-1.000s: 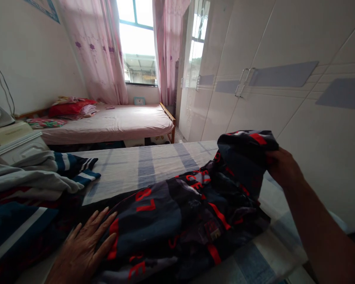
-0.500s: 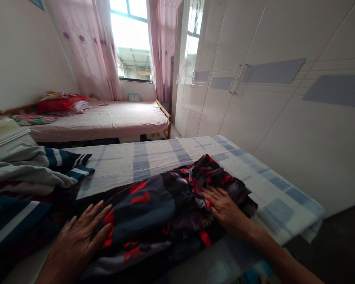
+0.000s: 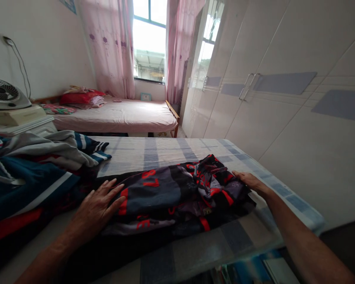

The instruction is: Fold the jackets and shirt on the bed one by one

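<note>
A dark folded garment (image 3: 158,191) with grey patches and red lettering, including "87", lies lengthwise across a checked bedspread (image 3: 192,256). I cannot tell whether it is a top or trousers. My left hand (image 3: 102,203) rests flat on its left end, fingers stretched out. At the opposite end, my right hand (image 3: 250,182) touches the bunched edge with fingers extended; their undersides are hidden. To the left lies a heap of clothes (image 3: 44,185) in grey, teal and red, with white stripes on the cuffs, close by my left hand.
Beyond this bed stands a second bed (image 3: 121,114) with a pink sheet and a red pillow (image 3: 79,97). White wardrobes (image 3: 272,118) line the right side. A fan (image 3: 7,94) sits on a cabinet at left. Blurred blue items (image 3: 248,272) show below the bed's near edge.
My right hand has slid from the middle of the bunched part to the garment's far right edge. My left hand stays on the left end. The view has shifted left.
</note>
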Motion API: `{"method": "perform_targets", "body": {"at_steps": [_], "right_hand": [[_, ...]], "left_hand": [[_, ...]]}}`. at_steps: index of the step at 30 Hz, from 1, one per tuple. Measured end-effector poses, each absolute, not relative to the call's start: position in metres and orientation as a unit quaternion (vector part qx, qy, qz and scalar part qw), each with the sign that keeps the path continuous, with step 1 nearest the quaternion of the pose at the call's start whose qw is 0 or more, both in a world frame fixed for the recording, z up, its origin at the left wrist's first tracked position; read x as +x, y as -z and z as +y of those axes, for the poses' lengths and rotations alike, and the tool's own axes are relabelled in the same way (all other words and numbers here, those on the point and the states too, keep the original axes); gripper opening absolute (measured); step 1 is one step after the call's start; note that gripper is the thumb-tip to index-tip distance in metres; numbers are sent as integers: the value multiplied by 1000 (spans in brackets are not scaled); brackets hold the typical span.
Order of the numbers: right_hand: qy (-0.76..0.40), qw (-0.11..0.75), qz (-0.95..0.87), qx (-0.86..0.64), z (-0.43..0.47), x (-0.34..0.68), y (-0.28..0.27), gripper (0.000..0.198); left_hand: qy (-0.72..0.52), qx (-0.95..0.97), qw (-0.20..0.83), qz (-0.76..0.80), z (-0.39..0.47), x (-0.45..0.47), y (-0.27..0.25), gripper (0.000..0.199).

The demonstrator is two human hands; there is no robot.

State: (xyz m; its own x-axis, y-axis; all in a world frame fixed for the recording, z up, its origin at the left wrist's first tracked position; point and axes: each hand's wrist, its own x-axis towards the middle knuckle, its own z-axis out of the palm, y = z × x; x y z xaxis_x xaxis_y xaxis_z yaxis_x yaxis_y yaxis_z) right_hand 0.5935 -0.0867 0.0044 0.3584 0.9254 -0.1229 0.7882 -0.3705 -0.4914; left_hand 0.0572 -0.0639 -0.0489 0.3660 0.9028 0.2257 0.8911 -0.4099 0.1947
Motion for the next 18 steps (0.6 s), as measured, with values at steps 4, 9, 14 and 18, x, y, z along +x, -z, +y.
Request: {"method": "perform_targets", "body": {"at_steps": [4,9,14,18], "right_hand": [[-340,140,-504,-781,-89,596,-10,59],[-394,149,-536,-732,-87,600,-12,50],[-259,180,-585,-747,-88,587,-33,41],[-45,142,-637,-756,-95,551,-73,32]], "left_hand": [[-188,845,-6,501,-85,86,22,49],[-155,888,40,431,-126,147,1,50],[-161,888,90,423,-137,186,10,60],[-174,876,120,433,-132,197,20,59]]}}
